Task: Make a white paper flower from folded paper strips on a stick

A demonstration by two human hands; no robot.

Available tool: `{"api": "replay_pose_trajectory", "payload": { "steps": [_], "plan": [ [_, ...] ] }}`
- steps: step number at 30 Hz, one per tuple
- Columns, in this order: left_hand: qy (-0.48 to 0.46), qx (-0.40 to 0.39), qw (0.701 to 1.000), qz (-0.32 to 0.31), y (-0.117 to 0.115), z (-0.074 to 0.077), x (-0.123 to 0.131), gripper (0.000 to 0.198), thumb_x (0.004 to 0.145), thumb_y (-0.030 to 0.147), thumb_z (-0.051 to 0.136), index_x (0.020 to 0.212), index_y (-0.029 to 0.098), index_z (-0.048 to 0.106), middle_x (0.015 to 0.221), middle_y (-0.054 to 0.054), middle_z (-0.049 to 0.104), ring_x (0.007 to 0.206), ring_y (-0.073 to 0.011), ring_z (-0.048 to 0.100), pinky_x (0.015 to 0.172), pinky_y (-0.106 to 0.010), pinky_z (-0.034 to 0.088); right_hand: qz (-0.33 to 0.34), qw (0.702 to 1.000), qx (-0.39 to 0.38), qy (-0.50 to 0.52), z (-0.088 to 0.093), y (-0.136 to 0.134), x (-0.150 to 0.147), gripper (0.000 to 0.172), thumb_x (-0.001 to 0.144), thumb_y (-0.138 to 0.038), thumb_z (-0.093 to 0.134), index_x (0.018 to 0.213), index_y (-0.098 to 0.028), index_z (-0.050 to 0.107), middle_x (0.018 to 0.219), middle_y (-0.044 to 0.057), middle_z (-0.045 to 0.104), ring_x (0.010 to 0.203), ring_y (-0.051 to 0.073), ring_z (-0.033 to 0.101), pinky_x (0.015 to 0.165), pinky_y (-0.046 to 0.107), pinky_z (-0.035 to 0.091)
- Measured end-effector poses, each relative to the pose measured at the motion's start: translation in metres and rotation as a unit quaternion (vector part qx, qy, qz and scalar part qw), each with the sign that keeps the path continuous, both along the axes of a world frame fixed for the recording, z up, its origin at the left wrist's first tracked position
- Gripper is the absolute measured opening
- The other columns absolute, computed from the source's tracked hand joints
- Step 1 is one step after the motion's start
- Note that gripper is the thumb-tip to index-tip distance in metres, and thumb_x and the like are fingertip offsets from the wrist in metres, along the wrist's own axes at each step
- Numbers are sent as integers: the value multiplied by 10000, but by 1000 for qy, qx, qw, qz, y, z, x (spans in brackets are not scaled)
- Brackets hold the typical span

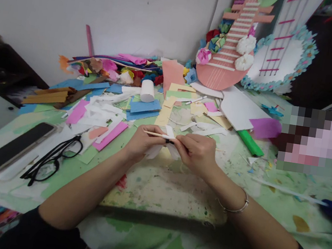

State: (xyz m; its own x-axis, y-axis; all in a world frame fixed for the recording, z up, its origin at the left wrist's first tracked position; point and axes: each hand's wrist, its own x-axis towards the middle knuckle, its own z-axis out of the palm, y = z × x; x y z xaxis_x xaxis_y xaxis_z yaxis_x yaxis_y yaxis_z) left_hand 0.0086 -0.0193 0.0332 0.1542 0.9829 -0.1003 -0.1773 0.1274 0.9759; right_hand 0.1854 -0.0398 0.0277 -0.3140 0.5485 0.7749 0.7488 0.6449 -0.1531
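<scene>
A thin wooden stick (pixel 154 134) is held level between my two hands above the board. My left hand (pixel 144 144) is closed around its left part. My right hand (pixel 197 152) is closed in a pinch at the right end, where white paper strip (pixel 169 131) is wrapped on or against the stick. Loose white paper ends hang below the fingers. Something small and black shows between my hands, too small to name. My right fingertips hide the end of the stick.
A phone (pixel 17 148) and black glasses (pixel 55 158) lie at left. White paper strips (pixel 103 106), coloured paper and a white roll (pixel 147 91) cover the table behind my hands. A pink paper instrument (pixel 223 73) leans at the back. A blurred-out patch (pixel 322 141) is at right.
</scene>
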Motion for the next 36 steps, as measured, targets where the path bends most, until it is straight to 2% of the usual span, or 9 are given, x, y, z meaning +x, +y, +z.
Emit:
{"api": "replay_pose_trajectory", "payload": {
  "steps": [5,10,19,29,36],
  "plan": [
    [4,-12,1000,-6,0,1,1,164,458,141,777,569,123,658,508,11,636,456,-77,518,469,-184,347,-1,1000,1,1,-1,0,0,381,933,-327,514,622,-162,662,497,-8,541,480,87,462,492,245,252],
    [1,-14,1000,-25,1,-3,-1,168,488,167,774,605,121,662,554,1,648,510,-92,538,502,-193,356,14,1000,-11,6,-2,0,1,296,914,-283,559,675,-160,683,534,2,587,505,88,508,518,232,293],
    [-20,17,999,-45,0,-2,-1,115,503,151,732,544,120,629,489,29,560,457,-58,428,453,-186,262,34,999,4,2,2,-1,-1,262,915,-240,551,705,-152,682,540,14,611,490,98,537,508,224,330],
    [-62,7,997,-46,-2,1,1,71,488,105,695,536,127,648,492,5,604,432,-77,458,460,-204,298,35,999,-7,-6,3,0,-1,247,916,-248,538,738,-154,681,532,16,602,475,98,522,493,216,348],
    [-67,9,996,-52,0,-2,1,84,497,116,707,549,127,642,508,-1,623,467,-93,513,487,-205,337,28,1000,-6,-9,1,1,1,232,906,-248,561,742,-146,690,562,26,638,506,105,560,511,221,346]
  ]
}}
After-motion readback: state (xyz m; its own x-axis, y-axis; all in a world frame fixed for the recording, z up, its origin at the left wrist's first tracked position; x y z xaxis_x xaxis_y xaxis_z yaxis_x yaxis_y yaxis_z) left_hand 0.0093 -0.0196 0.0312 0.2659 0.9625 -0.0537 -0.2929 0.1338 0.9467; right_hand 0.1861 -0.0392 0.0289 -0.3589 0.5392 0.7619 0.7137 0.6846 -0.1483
